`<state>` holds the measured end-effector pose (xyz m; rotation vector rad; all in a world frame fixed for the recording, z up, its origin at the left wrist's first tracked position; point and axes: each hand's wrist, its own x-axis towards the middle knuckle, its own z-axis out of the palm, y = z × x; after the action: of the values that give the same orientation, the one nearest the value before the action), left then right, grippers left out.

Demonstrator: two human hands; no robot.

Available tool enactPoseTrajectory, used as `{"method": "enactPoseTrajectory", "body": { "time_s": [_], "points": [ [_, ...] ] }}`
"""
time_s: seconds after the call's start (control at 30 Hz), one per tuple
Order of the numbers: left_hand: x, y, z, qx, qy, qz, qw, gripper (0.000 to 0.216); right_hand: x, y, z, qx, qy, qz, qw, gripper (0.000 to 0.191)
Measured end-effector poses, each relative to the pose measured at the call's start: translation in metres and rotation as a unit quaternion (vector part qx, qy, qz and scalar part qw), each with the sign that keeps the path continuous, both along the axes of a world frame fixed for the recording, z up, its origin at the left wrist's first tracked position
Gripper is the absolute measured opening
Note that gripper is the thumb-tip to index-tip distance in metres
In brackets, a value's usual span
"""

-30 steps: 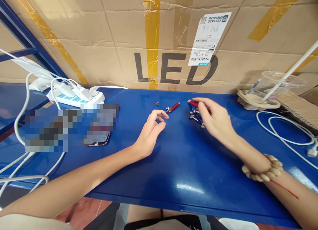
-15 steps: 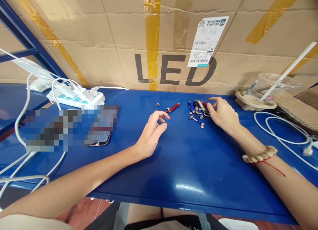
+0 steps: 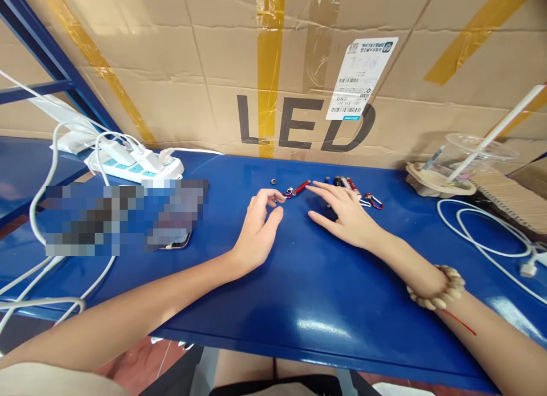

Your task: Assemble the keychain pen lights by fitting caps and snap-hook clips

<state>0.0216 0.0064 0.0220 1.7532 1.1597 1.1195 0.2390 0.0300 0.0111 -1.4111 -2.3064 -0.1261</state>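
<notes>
My left hand (image 3: 258, 229) hovers over the blue tabletop with curved fingers and the thumb apart, holding nothing I can see. Just past its fingertips lies a small red metal tube (image 3: 302, 187) with a keyring clasp (image 3: 289, 191) at its near end. My right hand (image 3: 344, 215) is open, fingers spread, its index fingertip close to the far end of that tube; whether they touch I cannot tell. Behind the right hand, several small coloured tubes (image 3: 345, 182) are partly hidden, and a red carabiner (image 3: 375, 201) shows to their right. A tiny round metal cap (image 3: 273, 181) sits behind my left hand.
A large cardboard box (image 3: 213, 60) walls off the back. On the left are a white power strip (image 3: 141, 168), white cables (image 3: 36, 213) and a phone (image 3: 177, 242), partly blurred. A plastic cup (image 3: 474, 151), notebook (image 3: 513, 202) and coiled cable (image 3: 482, 236) occupy the right.
My right hand has moved left from the cluster of tubes toward the red tube, its fingers spreading. It now covers part of the cluster. My left hand has stayed nearly in place.
</notes>
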Motion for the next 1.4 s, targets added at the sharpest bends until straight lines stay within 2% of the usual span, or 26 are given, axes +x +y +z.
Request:
{"method": "enactPoseTrajectory", "body": {
  "time_s": [0.13,0.4,0.57,0.9,1.0,1.23,1.4],
  "points": [
    [-0.0008,0.0043,-0.0021,-0.001,0.044,0.064,0.997,0.023,-0.0094,-0.005,-0.0005,-0.044,-0.036,0.051,0.997,0.056],
    [0.0002,0.0053,-0.0032,-0.022,0.063,0.047,0.997,0.025,-0.0113,-0.0033,-0.0047,-0.066,-0.07,0.102,0.99,0.057],
    [-0.0009,0.0084,-0.0057,-0.039,0.046,0.042,0.997,0.024,-0.0114,-0.0024,-0.007,-0.067,-0.072,0.105,0.99,0.057],
    [-0.0014,0.0092,-0.0072,-0.036,0.026,0.047,0.998,0.023,-0.0107,-0.0019,-0.0017,-0.004,-0.055,0.084,0.995,0.055],
    [-0.0007,0.0076,-0.0058,-0.03,0.023,0.045,0.998,0.023,-0.0101,-0.0016,-0.0034,-0.006,-0.048,0.075,0.996,0.049],
    [-0.0003,0.0074,-0.002,0.01,0.147,0.09,0.985,0.036,-0.0053,0.002,-0.0058,0.03,-0.012,0.018,0.999,0.033],
    [-0.0006,0.0097,-0.0054,-0.003,0.172,0.068,0.983,0.038,-0.0052,0.0015,-0.0028,0.031,0.004,0.043,0.999,0.028]
  ]
}}
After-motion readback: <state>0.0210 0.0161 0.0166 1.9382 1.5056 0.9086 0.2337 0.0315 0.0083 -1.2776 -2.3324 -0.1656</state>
